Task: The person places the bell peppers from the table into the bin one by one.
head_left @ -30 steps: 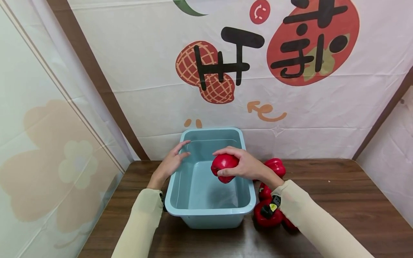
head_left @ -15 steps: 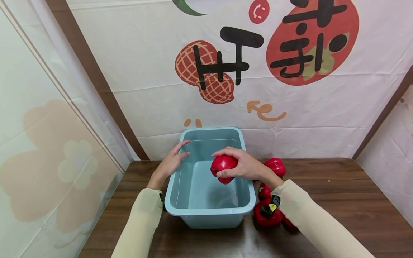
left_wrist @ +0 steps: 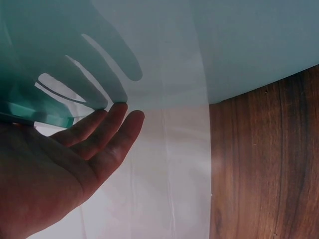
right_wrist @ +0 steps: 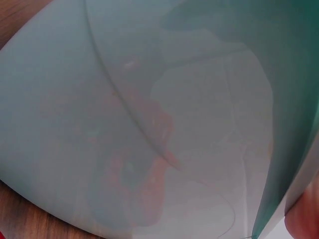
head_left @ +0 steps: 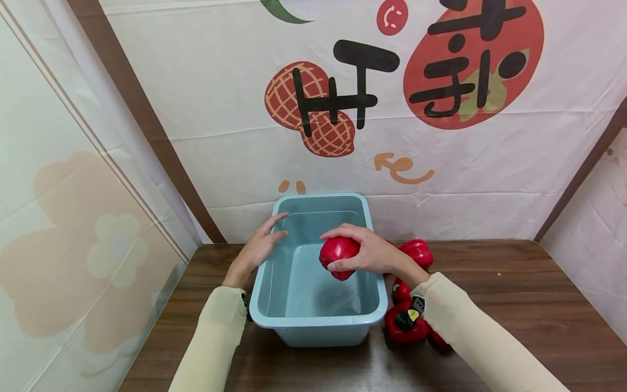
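In the head view, my right hand (head_left: 369, 251) grips a red bell pepper (head_left: 339, 253) inside the opening of a light blue plastic basin (head_left: 320, 322). The thumb presses its near side while the fingers wrap over the top. My left hand (head_left: 256, 249) is at the basin's left rim, with thumb and forefinger extended over the edge. From the left wrist, the other fingers of the left hand (left_wrist: 99, 154) show nearly straight, their tips at the basin's outer wall (left_wrist: 164, 55). The right wrist view is mostly filled by the outer wall (right_wrist: 199, 119), hiding the pepper.
Several more red bell peppers (head_left: 405, 325) lie against the basin's right side, partly beneath my right forearm. All stands on a dark wooden table (head_left: 504, 294). A printed white cloth (head_left: 235, 136) hangs right behind the basin.
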